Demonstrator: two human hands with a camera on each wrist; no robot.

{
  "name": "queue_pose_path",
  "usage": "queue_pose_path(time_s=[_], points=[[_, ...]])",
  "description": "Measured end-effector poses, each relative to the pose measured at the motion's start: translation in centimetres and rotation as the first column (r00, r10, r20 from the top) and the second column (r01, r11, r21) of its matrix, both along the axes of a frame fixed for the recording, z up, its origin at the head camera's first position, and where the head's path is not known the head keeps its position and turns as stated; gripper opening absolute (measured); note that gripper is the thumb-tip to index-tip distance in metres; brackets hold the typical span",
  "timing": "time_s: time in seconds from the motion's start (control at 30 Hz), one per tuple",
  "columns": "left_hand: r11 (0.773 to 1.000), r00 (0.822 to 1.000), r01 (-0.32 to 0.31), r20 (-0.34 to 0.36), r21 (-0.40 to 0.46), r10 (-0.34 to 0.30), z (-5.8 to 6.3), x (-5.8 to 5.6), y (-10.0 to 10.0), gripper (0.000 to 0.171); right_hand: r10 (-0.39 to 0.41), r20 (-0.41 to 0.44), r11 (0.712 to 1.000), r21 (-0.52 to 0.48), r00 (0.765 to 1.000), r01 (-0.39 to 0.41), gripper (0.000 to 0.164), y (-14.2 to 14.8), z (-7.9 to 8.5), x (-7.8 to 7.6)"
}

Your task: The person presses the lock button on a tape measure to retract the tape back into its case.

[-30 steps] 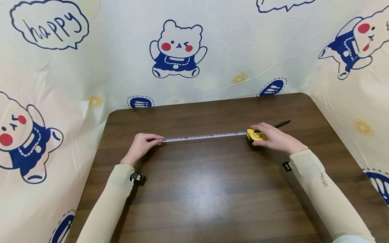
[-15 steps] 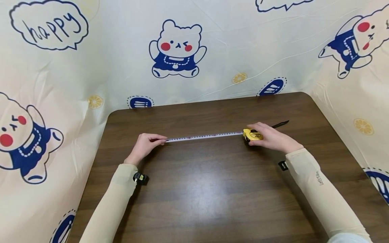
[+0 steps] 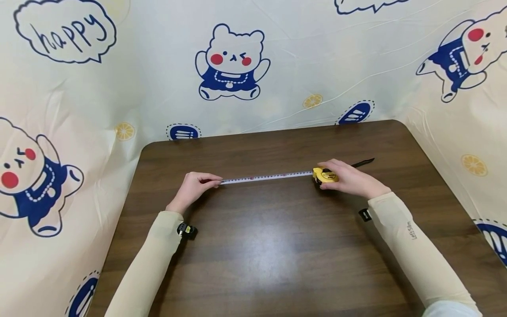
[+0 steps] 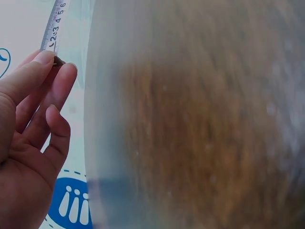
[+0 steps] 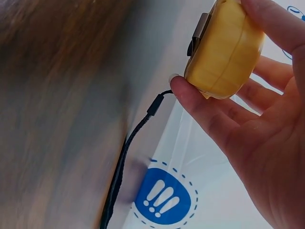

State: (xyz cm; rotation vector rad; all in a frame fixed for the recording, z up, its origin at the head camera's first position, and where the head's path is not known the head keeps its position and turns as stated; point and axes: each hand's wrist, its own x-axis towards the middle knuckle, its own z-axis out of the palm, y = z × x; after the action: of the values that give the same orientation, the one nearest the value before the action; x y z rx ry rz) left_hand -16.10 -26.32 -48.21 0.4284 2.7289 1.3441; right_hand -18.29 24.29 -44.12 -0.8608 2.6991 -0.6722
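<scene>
A yellow and black tape measure point(image 3: 325, 175) is gripped at its case by my right hand point(image 3: 350, 178), thumb on the near side and fingers over the far side. Its white blade point(image 3: 269, 177) stretches left, marked with numbers, to my left hand point(image 3: 194, 189). There the thumb and forefinger pinch the blade's end; the left wrist view shows the dark end hook point(image 4: 58, 61) between the fingertips. A black wrist strap point(image 5: 125, 152) trails from the yellow case point(image 5: 226, 50) in the right wrist view.
Everything happens over a brown wooden table point(image 3: 253, 246) with rounded far corners. A cloth curtain point(image 3: 158, 57) printed with bears surrounds its back and sides. Small black cameras sit on both wrists, one beside the left sleeve point(image 3: 146, 264).
Both hands have drawn slightly closer together, the left moving right and the right moving left. The exposed blade between them has become shorter, and the strap has shifted left with the case.
</scene>
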Motion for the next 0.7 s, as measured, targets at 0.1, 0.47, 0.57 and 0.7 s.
queue_pose_path(time_s=[0.1,0.47,0.57,0.7], points=[[1.0,1.0,0.005,0.001,0.004,-0.005,0.1,0.0,0.2,0.015,0.006,0.001,1.0,-0.004,1.0,-0.006,0.07,-0.2,-0.1,-0.1],[0.999,1.0,0.016,0.019,0.031,-0.016,0.2,0.0,1.1,0.015,0.023,-0.004,1.0,-0.007,1.0,-0.023,0.071,-1.2,0.1,-0.2],[1.0,1.0,0.015,0.024,0.027,-0.015,0.2,-0.1,1.3,0.016,0.025,0.0,1.0,-0.003,1.0,-0.025,0.071,-1.5,0.1,-0.1],[0.999,1.0,0.015,0.025,0.028,-0.015,0.3,-0.1,1.6,0.016,0.029,-0.013,1.0,-0.007,0.999,-0.029,0.071,-2.0,0.2,-0.2]])
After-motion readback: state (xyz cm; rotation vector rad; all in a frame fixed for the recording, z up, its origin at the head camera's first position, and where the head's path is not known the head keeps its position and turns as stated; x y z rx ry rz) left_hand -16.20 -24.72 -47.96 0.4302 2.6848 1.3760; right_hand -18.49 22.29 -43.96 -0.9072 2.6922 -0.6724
